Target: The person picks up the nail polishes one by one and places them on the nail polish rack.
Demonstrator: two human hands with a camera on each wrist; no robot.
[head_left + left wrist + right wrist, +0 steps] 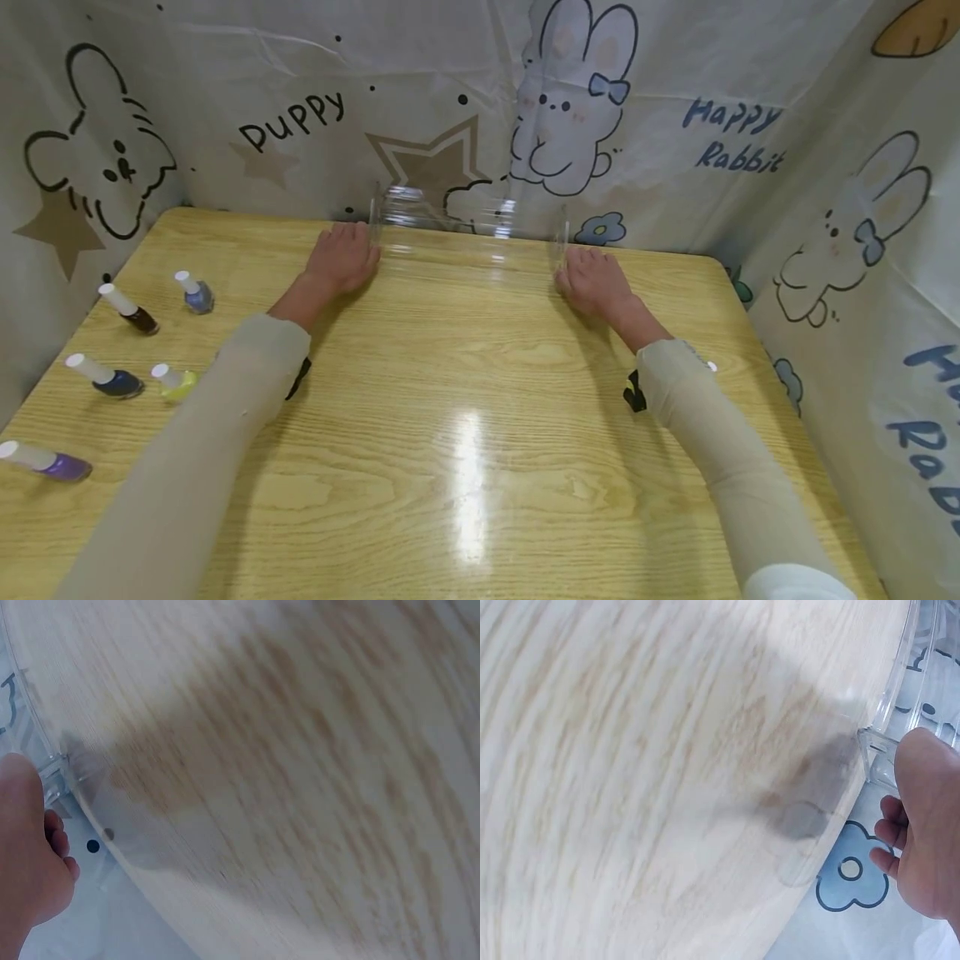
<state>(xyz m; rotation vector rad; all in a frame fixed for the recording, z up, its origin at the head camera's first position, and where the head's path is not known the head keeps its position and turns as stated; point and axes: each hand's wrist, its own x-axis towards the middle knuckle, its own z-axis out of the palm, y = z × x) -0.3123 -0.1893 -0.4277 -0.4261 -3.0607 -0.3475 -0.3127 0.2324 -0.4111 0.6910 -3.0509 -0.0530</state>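
A clear plastic tiered rack (502, 218) stands at the far edge of the table, long side facing me. My left hand (345, 257) grips its left end panel. At the opposite end, my right hand (596, 283) holds the right panel, fingers curled around it. In the right wrist view, a transparent corner of the rack (877, 746) shows beside the right hand (930, 817). Only a small bit of the rack (56, 772) appears by the left hand (34, 855) in the left wrist view.
Several white-capped nail polish bottles stand on the left of the wood-grain table (465, 358): light blue (198, 297), dark brown (140, 319), navy (117, 382), yellow (177, 385) partly behind the left sleeve, and purple (67, 467). A printed cloth (420, 92) hangs behind the table.
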